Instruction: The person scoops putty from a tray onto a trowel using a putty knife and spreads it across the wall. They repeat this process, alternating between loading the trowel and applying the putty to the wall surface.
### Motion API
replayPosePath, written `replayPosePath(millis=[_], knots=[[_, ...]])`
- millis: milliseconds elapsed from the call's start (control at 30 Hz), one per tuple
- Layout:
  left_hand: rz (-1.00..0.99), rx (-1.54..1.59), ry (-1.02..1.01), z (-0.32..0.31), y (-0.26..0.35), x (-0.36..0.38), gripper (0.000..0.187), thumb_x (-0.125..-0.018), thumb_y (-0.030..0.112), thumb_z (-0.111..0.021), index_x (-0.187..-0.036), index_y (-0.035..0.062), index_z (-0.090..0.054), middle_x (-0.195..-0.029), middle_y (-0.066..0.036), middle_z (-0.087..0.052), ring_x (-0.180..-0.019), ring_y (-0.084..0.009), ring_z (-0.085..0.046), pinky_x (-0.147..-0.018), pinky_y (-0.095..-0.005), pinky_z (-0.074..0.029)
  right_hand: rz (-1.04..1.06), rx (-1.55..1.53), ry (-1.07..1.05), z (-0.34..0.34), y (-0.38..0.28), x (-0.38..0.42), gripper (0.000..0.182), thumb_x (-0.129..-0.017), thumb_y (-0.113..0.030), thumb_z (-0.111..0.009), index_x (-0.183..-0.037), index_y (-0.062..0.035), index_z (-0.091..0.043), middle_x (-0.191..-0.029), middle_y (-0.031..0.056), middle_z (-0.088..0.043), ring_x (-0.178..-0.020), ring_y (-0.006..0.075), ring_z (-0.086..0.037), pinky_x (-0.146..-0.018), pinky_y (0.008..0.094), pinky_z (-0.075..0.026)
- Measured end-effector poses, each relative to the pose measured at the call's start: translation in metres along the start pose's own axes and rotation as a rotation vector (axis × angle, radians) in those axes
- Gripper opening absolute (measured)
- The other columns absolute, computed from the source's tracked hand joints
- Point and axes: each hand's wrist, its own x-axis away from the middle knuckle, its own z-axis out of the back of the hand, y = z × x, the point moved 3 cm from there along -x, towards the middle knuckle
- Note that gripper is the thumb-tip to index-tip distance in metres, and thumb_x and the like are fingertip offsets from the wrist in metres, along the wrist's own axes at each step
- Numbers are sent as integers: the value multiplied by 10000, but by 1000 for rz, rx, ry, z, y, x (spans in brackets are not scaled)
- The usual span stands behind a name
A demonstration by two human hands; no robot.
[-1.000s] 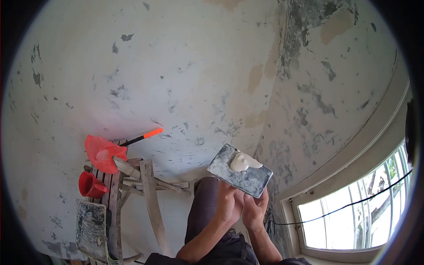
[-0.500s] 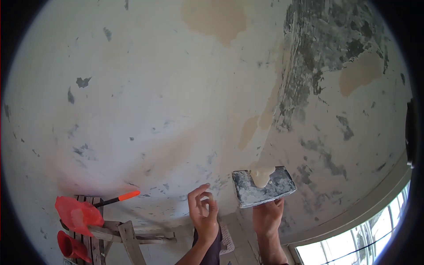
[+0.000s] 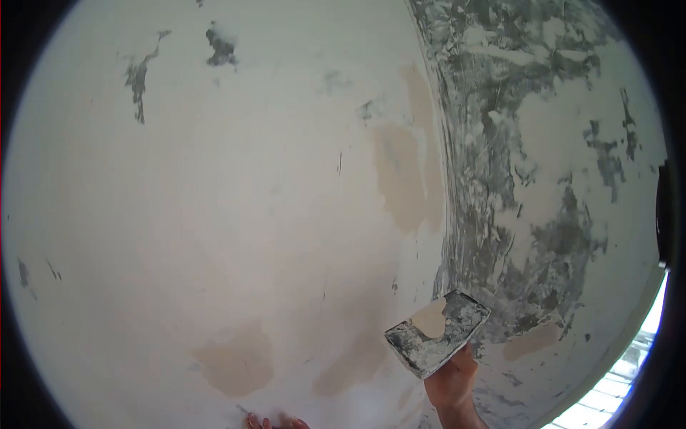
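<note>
My right hand is at the lower right, wrapped round the underside of a plastering trowel. Its flat, grey-smeared blade faces upward and tilts, with the right end higher. A lump of cream-coloured putty lies near the blade's upper edge. At the bottom edge of the view only some fingers of my left hand show, apart from each other and with nothing visible in them. The rest of that hand is out of frame. Behind both hands stands a whitish wall with damp beige patches.
A rough grey strip of scraped surface runs down the wall right of a corner line. Dark chips dot the white areas. Bright window bars show at the lower right.
The view has tilted up the wall, so the stool with its red items has left the frame. The trowel has turned, its right end rising. My left hand has dropped to the bottom edge.
</note>
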Motion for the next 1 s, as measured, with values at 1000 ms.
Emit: replayPosePath(millis=[1000], knots=[[158, -332, -354, 0, 45, -35, 848, -885, 120, -710, -1500, 20, -134, -1420, -194, -241, -1139, -308, -394, -938, -493, -408, -148, 89, -354, -239, -13, -125, 368, -981, -54, -512, -1337, 26, -463, -1258, 141, -625, -1145, 250, -645, -993, 416, -544]])
